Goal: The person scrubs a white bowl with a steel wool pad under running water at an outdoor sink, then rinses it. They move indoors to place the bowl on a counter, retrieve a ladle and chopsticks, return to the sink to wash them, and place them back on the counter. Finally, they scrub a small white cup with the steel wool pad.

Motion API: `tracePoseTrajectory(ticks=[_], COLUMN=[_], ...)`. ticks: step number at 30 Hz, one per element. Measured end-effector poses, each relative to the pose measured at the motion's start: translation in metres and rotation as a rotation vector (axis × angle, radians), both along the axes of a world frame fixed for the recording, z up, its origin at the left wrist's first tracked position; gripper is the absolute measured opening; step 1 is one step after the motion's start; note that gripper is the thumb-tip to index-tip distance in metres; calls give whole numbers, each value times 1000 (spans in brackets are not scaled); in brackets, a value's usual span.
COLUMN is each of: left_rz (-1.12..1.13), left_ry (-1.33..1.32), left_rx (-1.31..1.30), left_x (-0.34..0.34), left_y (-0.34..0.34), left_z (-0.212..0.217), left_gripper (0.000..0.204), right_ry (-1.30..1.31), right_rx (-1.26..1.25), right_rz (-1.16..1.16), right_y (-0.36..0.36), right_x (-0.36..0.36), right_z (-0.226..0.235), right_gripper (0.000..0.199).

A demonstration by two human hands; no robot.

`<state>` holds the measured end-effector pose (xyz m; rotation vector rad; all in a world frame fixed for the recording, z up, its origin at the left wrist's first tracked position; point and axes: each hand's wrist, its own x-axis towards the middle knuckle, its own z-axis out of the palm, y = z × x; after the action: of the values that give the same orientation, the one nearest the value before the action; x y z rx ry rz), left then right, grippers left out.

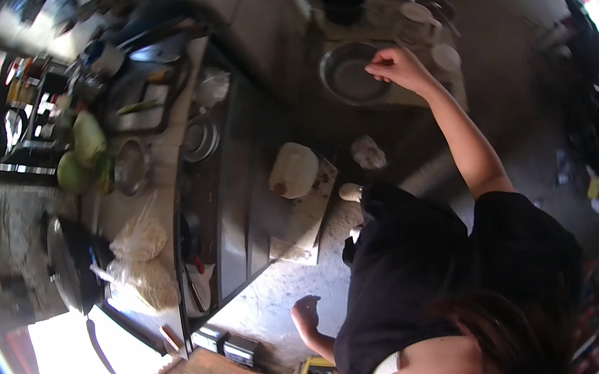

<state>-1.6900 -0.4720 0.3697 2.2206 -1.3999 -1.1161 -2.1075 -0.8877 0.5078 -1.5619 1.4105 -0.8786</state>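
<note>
My right hand (392,71) is stretched out over the right rim of a wide, round metal basin (334,89). Its fingers are pressed together in a pinch, and whatever they may hold is too small or hidden to make out. The basin sits on a low table (417,98), beside a dark pot (343,3) and a pale round lid or dish (445,57). Down by my side hangs my left hand (308,316), empty, its fingers loosely curled and apart from the thumb; it touches nothing.
A counter (158,245) along the left carries green gourds (88,140), a metal bowl (132,167) and plastic bags (138,236). On the floor by my feet are a whitish plastic jug (294,168) and a clear plastic bag (367,153). A wok (72,257) hangs at far left.
</note>
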Motion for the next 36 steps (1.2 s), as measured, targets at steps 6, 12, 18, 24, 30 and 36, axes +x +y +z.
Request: tracePoseTrajectory(ticks=[6,12,18,24,30,36], left_rz=[-252,-296,-249,-549,-174,-33], left_ry=[-33,8,162,-410,-66,401], left_rx=[35,72,-43,523,245,169], left_x=[25,-2,0,2,-92,-186], left_y=[-19,-90,-97,-74,-108,-174], left_z=[-25,-1,17,-112,-125,-121], left_gripper=[22,36,36,40,35,26], right_ry=[47,128,-331,847,770,679], right_rx=[140,140,230,446,620,488], right_rz=[-363,-589,-752,-477,-128,-205], right_y=[145,241,228,225,130,-67], right_x=[-129,-210,-246,-287,-333,-357], right_z=[-23,19,-60,-252,-296,-298], right_gripper=[26,26,30,40,34,59])
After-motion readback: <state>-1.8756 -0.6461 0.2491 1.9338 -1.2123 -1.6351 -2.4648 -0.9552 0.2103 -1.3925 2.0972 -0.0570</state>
